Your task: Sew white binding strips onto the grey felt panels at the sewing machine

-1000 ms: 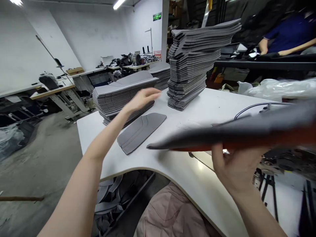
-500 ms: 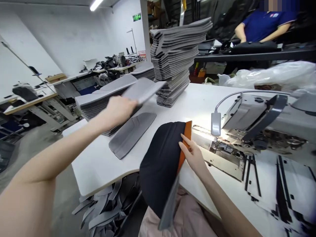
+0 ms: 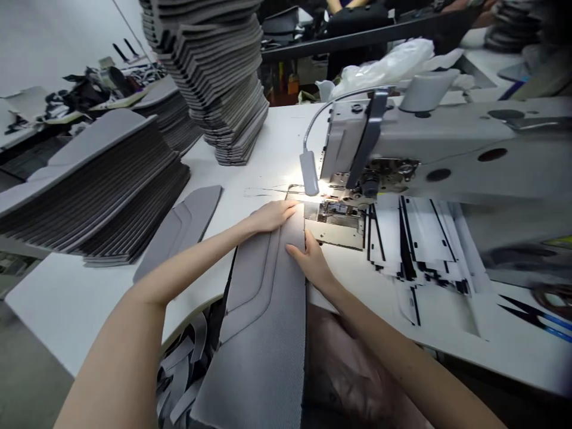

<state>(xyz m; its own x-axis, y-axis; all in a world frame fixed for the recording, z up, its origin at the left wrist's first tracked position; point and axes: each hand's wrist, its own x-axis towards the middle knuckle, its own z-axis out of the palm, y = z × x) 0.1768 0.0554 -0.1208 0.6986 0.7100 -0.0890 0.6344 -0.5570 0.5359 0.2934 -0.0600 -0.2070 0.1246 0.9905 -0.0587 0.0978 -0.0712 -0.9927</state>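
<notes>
A long grey padded fabric panel [image 3: 268, 322] with curved stitched lines lies in front of me, its far end on the white table beside the sewing machine's needle area [image 3: 342, 208]. My left hand [image 3: 274, 215] rests on the panel's far part, fingers together and closed on it. At the right edge my right hand [image 3: 314, 262] pinches the panel, thumb on top and the other fingers partly hidden. A dark edge shows along the panel's left side; what lies under the panel is mostly hidden.
A grey sewing machine [image 3: 447, 143] with a lit lamp [image 3: 308, 173] stands right. Grey panels are piled at left [image 3: 134, 196] and in a tall stack [image 3: 223, 89]; another panel [image 3: 183, 223] lies alone. Blue-handled scissors [image 3: 540, 319] lie far right. Scraps [image 3: 183, 369] hang below the table edge.
My left hand has brought a grey panel from the left over to the machine side. The black piece with the orange edge is now covered from view. The view has turned right.
</notes>
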